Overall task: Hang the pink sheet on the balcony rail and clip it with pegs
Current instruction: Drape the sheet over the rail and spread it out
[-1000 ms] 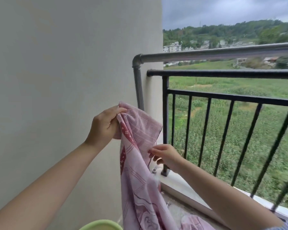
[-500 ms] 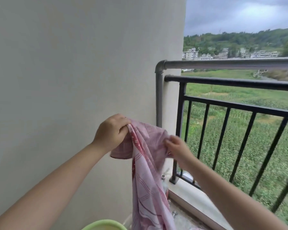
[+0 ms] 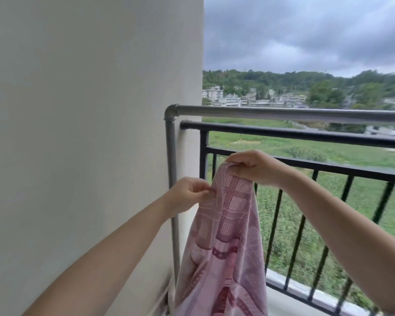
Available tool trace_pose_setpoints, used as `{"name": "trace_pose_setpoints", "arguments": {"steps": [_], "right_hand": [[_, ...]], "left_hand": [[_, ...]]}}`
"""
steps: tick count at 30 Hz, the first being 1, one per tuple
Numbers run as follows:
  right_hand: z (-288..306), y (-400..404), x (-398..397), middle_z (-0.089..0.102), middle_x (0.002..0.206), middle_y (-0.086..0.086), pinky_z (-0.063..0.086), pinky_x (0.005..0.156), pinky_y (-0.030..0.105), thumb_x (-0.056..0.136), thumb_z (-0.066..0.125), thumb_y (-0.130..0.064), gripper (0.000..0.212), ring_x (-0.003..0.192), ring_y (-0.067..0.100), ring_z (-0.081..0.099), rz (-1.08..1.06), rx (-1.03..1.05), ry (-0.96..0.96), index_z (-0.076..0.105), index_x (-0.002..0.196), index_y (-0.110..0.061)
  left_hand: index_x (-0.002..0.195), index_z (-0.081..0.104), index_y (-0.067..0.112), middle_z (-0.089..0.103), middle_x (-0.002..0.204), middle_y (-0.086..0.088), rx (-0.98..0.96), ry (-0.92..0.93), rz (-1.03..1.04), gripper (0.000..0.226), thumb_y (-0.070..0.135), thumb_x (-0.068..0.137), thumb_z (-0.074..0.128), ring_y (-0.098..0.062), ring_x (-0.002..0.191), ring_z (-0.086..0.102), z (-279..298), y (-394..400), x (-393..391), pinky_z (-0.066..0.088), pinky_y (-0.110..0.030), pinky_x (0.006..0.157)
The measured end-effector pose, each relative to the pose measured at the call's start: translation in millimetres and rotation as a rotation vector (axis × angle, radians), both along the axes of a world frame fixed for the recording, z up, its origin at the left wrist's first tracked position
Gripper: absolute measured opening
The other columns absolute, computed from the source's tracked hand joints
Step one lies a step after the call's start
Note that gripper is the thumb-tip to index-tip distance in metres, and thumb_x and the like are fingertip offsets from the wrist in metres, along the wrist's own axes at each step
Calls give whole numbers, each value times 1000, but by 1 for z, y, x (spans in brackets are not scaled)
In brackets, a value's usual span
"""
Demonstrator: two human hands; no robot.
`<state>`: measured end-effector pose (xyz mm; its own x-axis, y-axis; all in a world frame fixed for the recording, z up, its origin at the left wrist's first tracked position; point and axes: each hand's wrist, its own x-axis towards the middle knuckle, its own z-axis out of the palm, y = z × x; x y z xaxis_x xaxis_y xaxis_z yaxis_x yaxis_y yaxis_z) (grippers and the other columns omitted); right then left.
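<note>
Pink sheet bunched, dangling below the grey rail; left hand pinching its edge, right hand gripping the top. Could slide off if thrown over unspread; no pegs visible.

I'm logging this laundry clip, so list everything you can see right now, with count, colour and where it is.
pink sheet: one, pink with darker red pattern, hanging from both hands in front of the railing, not yet on any rail
grey rail: one, grey pipe, topmost bar, bending down beside the wall
black railing: one, black with vertical bars, just beyond the grey rail
wall: one, off-white, left side
pegs: none in view
left hand: one, pinches the sheet's left edge
right hand: one, grips the sheet's top, higher than the left
</note>
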<state>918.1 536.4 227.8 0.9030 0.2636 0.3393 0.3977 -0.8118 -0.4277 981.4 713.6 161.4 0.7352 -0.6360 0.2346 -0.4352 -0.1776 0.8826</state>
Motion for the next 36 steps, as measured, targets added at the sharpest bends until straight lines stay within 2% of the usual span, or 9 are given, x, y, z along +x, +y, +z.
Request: {"name": "trace_pose_setpoints", "arguments": {"steps": [2, 6, 9, 12, 17, 22, 26, 31, 36], "right_hand": [[-2, -15, -5, 55, 82, -7, 43, 54, 6, 89, 49, -13, 18, 77, 15, 55, -70, 57, -31, 55, 107, -16], [-32, -22, -17, 49, 106, -6, 51, 74, 14, 76, 66, -18, 70, 85, 10, 56, -174, -100, -92, 29, 135, -21], [-92, -22, -13, 55, 111, 12, 58, 68, 31, 67, 64, -35, 49, 79, 19, 63, -230, -360, -443, 57, 110, -13], [-137, -16, -5, 55, 112, 13, 55, 80, 35, 72, 61, -39, 34, 96, 24, 58, -365, -170, -292, 66, 88, -9], [-158, 20, -4, 48, 73, -2, 36, 54, 18, 75, 57, -51, 41, 61, 9, 41, -386, 182, -200, 59, 82, -11], [-187, 55, -8, 53, 92, -3, 45, 69, 27, 67, 59, -61, 60, 82, 14, 53, -269, 195, 99, 57, 107, -16], [-194, 55, 10, 57, 70, 12, 36, 55, 31, 89, 50, -28, 35, 63, 23, 52, -412, 191, 123, 59, 69, -2], [-169, 9, 7, 44, 47, -2, 29, 47, 26, 87, 53, -11, 42, 45, 14, 36, -504, 441, 150, 47, 46, -21], [-92, -11, -18, 46, 55, 4, 29, 31, 11, 90, 43, -5, 22, 42, 11, 32, -459, 685, 135, 61, 79, 1]], "left_hand": [[83, 67, 8, 63, 71, -1, -92, -57, 101, 18, 2, 89, 51, -15, 70, 58, 3, -11, 1, 50, -29, 74], [74, 55, 14, 48, 59, 3, -94, -349, 341, 23, 7, 93, 45, -10, 55, 42, 16, -21, 3, 34, -12, 50], [78, 54, 9, 42, 55, 4, -129, -468, 446, 19, 5, 93, 42, -7, 50, 37, 28, -25, 0, 33, -8, 41], [82, 57, 7, 45, 57, 4, -154, -547, 492, 17, 6, 93, 44, -7, 53, 40, 41, -25, -1, 36, -6, 46], [89, 66, -2, 48, 74, -7, -56, -785, 561, 19, 9, 90, 51, -18, 72, 44, 53, -18, -5, 28, -17, 53], [88, 63, 0, 53, 62, -5, -155, -578, 519, 20, 10, 92, 47, -17, 53, 54, 42, -5, -6, 48, -18, 51], [78, 52, 16, 54, 59, 1, -171, -448, 548, 20, 14, 95, 42, 2, 38, 56, 37, 13, -9, 50, -12, 42], [100, 52, 1, 52, 82, -9, 201, -633, 644, 21, 19, 94, 43, -25, 76, 54, 20, 42, -10, 38, -31, 64], [123, 41, 7, 51, 116, -11, 756, -513, 415, 59, 34, 77, 67, -28, 107, 53, -25, 44, -12, 46, -37, 90]]}}
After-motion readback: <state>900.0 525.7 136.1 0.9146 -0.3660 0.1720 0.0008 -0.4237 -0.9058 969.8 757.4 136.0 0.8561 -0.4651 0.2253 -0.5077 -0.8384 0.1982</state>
